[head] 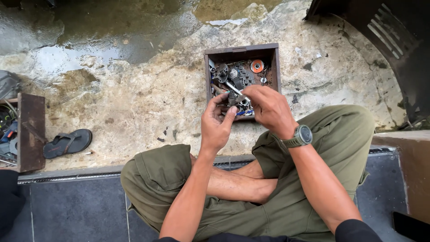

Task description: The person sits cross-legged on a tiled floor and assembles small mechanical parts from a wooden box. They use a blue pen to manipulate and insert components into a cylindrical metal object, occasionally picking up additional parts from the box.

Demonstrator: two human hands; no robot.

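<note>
**Metal part, held over parts box, centre frame**

Metal part (234, 99): small, dark, pinched between both hands just above the near edge of the box (274, 67); its exact kind cannot be told.
Left hand (216, 124): fingers curled narrow, thumb and forefinger on the part from the left.
Right hand (267, 110): closed over the part from the right, watch (301, 136) on the wrist.
Handling, as a judgement: grip steady, work kept above the box so a dropped piece lands inside.
Box contents: gears, an orange-centred disc (256, 66), a wrench (234, 88).
Surroundings: wet concrete (134, 89); sandal (68, 142) lower left; second tray (30, 132) at left edge; crossed knees close below the hands, limiting elbow room.
</note>
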